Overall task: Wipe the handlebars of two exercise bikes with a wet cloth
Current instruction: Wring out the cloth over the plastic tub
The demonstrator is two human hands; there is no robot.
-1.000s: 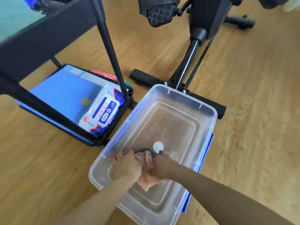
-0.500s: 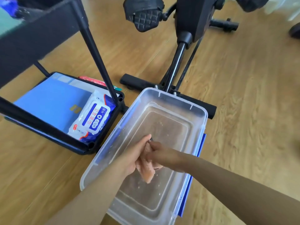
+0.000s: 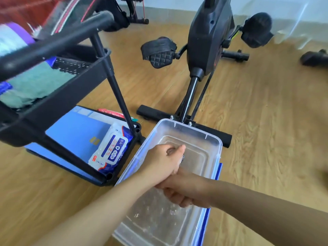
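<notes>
A clear plastic tub (image 3: 196, 129) with shallow water stands on the wood floor, and both my hands are fisted just above it. My left hand (image 3: 162, 163) and my right hand (image 3: 181, 191) are stacked and clenched around the pinkish wet cloth, which is almost wholly hidden inside them. Water drops speckle the tub bottom under my right hand. Right behind the tub stands a black exercise bike (image 3: 209, 43); only its body, pedals and base bar show. A second bike's frame (image 3: 124, 13) is at the far top. No handlebars are in view.
A black rolling cart (image 3: 58, 96) stands at left, touching the tub's left side. Its bottom shelf holds a blue folder (image 3: 74, 135) and a pack of wet wipes (image 3: 111, 148); an upper shelf holds a green towel (image 3: 33, 86). Open wood floor lies to the right.
My hands have risen out of the water with the cloth and closed tighter around it, the left now above the right. The view has tilted up, showing more of the bike and cart.
</notes>
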